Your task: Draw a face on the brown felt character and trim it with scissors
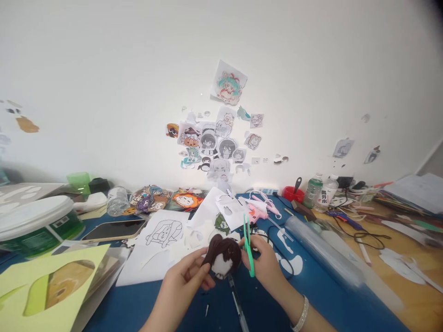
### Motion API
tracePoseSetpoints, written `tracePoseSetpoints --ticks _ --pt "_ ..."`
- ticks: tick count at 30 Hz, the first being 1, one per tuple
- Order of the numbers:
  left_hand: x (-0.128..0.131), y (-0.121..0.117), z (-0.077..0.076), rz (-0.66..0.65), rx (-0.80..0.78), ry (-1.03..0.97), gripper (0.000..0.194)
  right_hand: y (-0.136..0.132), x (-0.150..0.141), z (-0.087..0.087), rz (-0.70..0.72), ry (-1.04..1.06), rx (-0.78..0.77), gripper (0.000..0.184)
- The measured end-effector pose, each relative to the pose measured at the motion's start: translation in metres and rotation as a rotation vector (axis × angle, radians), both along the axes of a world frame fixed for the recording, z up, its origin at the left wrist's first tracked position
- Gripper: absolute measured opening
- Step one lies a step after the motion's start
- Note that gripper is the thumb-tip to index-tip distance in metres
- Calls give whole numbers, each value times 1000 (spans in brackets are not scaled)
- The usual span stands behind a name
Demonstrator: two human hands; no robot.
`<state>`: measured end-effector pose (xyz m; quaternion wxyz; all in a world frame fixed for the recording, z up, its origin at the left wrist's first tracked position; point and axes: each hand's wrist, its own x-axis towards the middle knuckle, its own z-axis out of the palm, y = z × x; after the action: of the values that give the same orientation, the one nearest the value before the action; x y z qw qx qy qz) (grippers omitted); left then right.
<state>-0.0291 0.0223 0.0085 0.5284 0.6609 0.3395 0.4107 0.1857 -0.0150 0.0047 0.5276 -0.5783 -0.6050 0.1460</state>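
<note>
Between the thumb and fingers of my left hand is a small doll head with dark brown hair, a side tail and a blank white face. My right hand grips green-handled scissors with the blades pointing up. Its fingertips are close to the right edge of the head; whether they touch it I cannot tell. Below the head, a clear pen lies on the blue mat. To the left is a sheet with a line drawing of a character.
A pink glue gun and a clear plastic roll lie to the right. On the left are a phone, a large white-lidded tub and yellow paper. Bottles stand at the back right. Cut-out drawings cover the wall.
</note>
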Motion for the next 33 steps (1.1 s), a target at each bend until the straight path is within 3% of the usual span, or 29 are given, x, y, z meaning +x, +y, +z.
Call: tracePoseSetpoints --ticks 3,8,15,23,33 --pt "8 2 -1 -87 -204 -51 69 3 2 -3 47 76 -49 13" --pt "12 -4 2 -152 -370 -123 87 4 1 -3 73 180 -100 11" --pt "12 -11 15 -264 -524 -162 56 6 2 -8 86 253 -145 15" --pt "10 -8 13 -284 -531 -205 52 6 0 -6 99 313 -166 19" --pt "4 4 8 -175 -461 -309 42 0 -4 0 159 374 -202 29"
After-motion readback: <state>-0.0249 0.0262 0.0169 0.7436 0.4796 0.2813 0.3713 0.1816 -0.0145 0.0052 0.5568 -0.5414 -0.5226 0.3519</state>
